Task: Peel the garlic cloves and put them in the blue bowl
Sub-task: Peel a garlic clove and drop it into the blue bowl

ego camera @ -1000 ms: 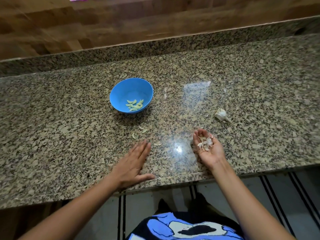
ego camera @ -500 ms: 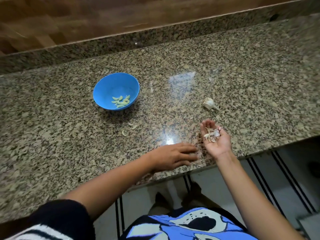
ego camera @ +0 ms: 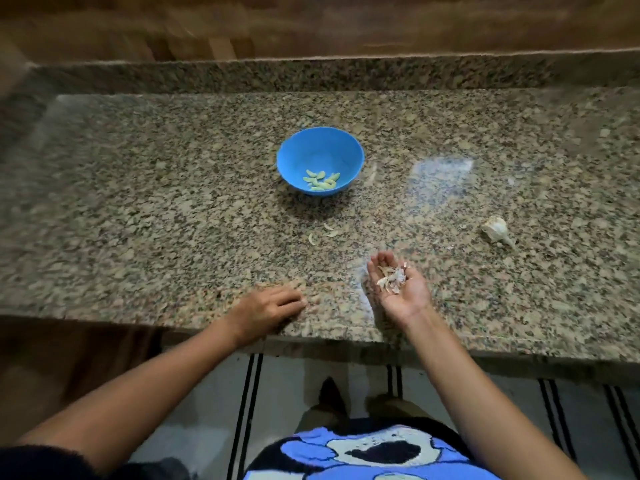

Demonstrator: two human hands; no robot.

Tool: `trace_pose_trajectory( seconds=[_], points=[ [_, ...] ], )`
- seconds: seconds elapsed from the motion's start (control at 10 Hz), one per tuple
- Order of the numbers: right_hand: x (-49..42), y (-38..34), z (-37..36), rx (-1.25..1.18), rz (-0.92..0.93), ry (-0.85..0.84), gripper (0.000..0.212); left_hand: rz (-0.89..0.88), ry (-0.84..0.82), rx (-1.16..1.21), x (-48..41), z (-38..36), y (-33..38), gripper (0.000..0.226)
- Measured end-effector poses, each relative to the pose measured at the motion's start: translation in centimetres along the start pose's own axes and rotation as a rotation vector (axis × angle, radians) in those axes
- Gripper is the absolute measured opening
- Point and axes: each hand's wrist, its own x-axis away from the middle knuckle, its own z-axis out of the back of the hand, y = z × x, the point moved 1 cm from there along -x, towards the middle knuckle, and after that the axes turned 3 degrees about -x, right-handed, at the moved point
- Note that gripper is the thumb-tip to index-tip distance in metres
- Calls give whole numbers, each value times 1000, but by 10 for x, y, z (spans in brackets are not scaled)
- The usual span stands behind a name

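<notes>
A speckled granite counter (ego camera: 173,209) fills most of the view, brown and tan with dark flecks, its front edge running across the lower part. A raised granite lip (ego camera: 311,76) of the same stone runs along the back. Behind it stands a wooden wall (ego camera: 346,26), brown and blurred. A pale window glare (ego camera: 441,173) lies on the polished stone right of centre. Below the counter's edge the floor (ego camera: 207,410) is light, crossed by dark stripes (ego camera: 247,403). At the bottom, blue clothing (ego camera: 363,455) with a white and black print shows.
</notes>
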Motion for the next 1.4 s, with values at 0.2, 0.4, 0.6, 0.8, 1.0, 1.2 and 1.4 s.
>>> trace_pose_trajectory(
  seconds=[0.2, 0.4, 0.6, 0.8, 1.0, 1.2, 1.4],
  points=[
    [-1, 42, -10, 257, -227, -25, 60, 1447, 377, 798, -25, 8, 34, 13],
    [20, 104, -14, 440, -410, -77, 47, 1628, 1491, 2022, 33, 44, 71, 44],
    [82, 235, 26, 730, -769, -117, 46, 1650, 2164, 1824, 158, 62, 170, 15],
    [176, 379, 97, 969, -1106, -91, 40, 1646, 2624, 1431, 304, 63, 284, 9],
    [252, 476, 148, 965, -1184, 6, 44, 1660, 2691, 1332, 414, 72, 342, 9],
    [277, 514, 164, 1034, -1128, -23, 42, 1604, 2723, 1417, 470, 77, 355, 14],
    [276, 547, 178, 1054, -1098, -16, 37, 1559, 2696, 1423, 501, 75, 348, 17]
  ],
)
